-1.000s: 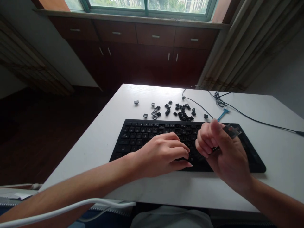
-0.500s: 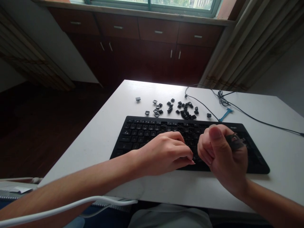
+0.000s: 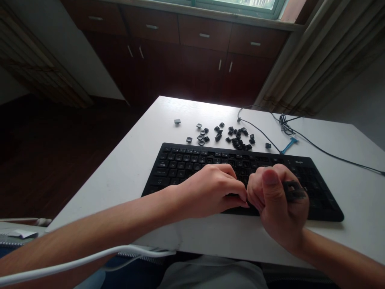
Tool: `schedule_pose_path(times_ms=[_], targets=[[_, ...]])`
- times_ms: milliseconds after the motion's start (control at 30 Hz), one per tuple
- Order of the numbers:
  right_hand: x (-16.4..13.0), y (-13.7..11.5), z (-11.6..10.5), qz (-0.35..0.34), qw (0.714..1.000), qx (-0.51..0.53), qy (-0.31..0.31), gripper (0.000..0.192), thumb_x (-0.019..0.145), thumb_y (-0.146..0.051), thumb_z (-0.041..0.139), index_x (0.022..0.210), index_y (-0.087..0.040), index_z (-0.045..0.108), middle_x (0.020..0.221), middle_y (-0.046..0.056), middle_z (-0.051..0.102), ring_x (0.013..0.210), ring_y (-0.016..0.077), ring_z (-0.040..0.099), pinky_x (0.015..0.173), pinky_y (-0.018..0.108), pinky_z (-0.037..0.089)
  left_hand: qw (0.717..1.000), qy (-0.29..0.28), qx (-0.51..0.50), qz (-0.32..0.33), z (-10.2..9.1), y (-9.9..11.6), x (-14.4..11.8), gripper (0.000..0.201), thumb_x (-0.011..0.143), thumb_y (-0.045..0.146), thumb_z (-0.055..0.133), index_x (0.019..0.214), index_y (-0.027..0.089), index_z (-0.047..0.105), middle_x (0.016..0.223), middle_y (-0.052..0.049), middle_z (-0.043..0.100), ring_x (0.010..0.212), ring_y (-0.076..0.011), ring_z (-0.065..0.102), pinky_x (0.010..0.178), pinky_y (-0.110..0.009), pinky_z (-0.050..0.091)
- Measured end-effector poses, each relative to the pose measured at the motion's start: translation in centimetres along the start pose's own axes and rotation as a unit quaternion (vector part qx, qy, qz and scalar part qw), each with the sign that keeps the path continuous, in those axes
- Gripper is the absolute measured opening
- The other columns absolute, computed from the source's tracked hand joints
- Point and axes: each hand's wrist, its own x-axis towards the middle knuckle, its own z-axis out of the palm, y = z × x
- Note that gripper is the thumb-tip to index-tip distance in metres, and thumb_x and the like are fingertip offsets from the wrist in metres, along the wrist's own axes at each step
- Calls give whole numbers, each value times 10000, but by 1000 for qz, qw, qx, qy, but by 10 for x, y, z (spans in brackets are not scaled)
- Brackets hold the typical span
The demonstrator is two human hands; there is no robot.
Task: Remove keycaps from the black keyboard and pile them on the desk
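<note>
Black low-profile plastic keyboard (image 3: 192,162) lies across the middle of the white worktop (image 3: 135,168), long side parallel w/ the near edge, its right end closer to the right edge. Both hands work over its centre-right keys.

Left hand (image 3: 207,190) rests palm down on the keyboard, fingers curled, tips pinched together at a key near the lower row; whether it grips anything can't be told, the tips hide it. Right hand (image 3: 278,200) is clenched into a fist just beside the left, knuckles touching or nearly touching the left fingertips, thumb up on top. It grasps a small dark plastic tool (image 3: 293,190) that sticks out of the fist toward the right; shape is blurred, so exact type can't be told.

Behind the keyboard, toward the far edge, a scatter of loose black square keycaps (image 3: 236,138) sits in a loose cluster, w/ one grey keycap (image 3: 177,121) apart at the left of the group. Near the far right corner a thin black cable (image 3: 331,154) runs across the worktop to the right edge, w/ a knotted bundle at its far end, and a small blue plastic puller-like piece (image 3: 288,145) lies just beside it, close to the keyboard's back edge.

A white cord (image 3: 90,261) crosses under the left forearm at the near-left.
</note>
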Motion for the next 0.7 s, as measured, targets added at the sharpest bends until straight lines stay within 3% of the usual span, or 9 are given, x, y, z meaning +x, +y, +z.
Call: schedule_pose_path(times_ms=[233,467,600,700], targets=[[4,0,2,-7,1000,-11,18,343,999,-333,596,698,-249,455,538,-49,424,443,116,397,416,302,301,999,-36,0,15,-22,-5,3,115,886,270,764,947,173,760,1007,-44,784,934,-184,692,892,-284,549],[-5,7,-2,-33,999,-42,-3,311,1009,-297,572,722,-250,460,572,-49,407,465,117,390,447,313,305,998,-58,14,0,-31,-7,3,120,885,295,767,932,184,771,911,-29,771,856,-164,698,800,-263,553],[-7,12,-3,-3,997,-81,-4,353,1015,-318,573,708,-238,419,568,-62,372,477,104,382,464,291,299,998,-67,16,-1,-34,-9,3,135,876,289,776,952,177,771,905,-32,769,853,-170,697,793,-261,550],[-2,7,0,0,998,-54,-29,362,1012,-328,584,704,-234,420,561,-63,375,475,100,390,452,278,286,997,-77,16,6,-36,-9,4,149,873,281,780,970,169,769,913,-37,771,859,-171,697,797,-258,548]])
